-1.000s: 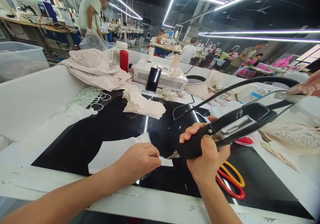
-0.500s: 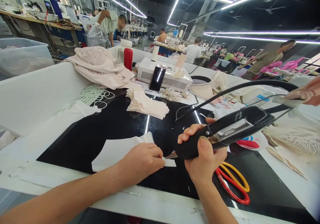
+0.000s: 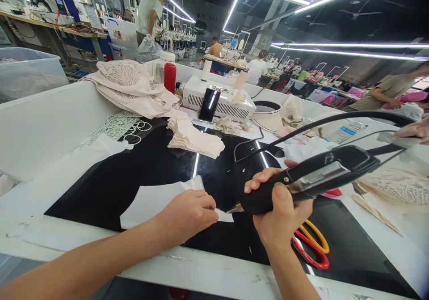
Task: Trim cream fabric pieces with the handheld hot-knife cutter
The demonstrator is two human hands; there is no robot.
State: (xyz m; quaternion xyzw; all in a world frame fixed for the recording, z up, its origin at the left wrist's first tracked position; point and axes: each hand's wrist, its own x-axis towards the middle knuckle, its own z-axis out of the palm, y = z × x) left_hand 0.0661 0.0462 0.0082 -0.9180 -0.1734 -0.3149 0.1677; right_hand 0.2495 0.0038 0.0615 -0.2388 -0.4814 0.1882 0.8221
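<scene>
My left hand (image 3: 194,213) is closed on the white fabric piece (image 3: 147,204), which lies on the black sheet (image 3: 110,181); a narrow white end sticks out to the right of my fingers. My right hand (image 3: 281,210) is wrapped round the black handheld tool (image 3: 311,177), whose thin metal tip (image 3: 235,208) points left, a little right of that end. A black cord runs from the tool's rear. Beside my right wrist lie scissors with red and yellow handles (image 3: 313,246), their blades hidden.
Behind are stacked beige pieces (image 3: 196,137), a phone (image 3: 209,105), a white vented box (image 3: 191,95), a red bottle (image 3: 170,77) and pale green cord (image 3: 117,128). Another person's hand (image 3: 415,130) is at the right edge by the cord. More people stand farther back.
My right hand and the tool have shifted slightly right, and the tip is farther from the fabric. My left hand stays on the fabric. At the back left, a bent person has straightened up.
</scene>
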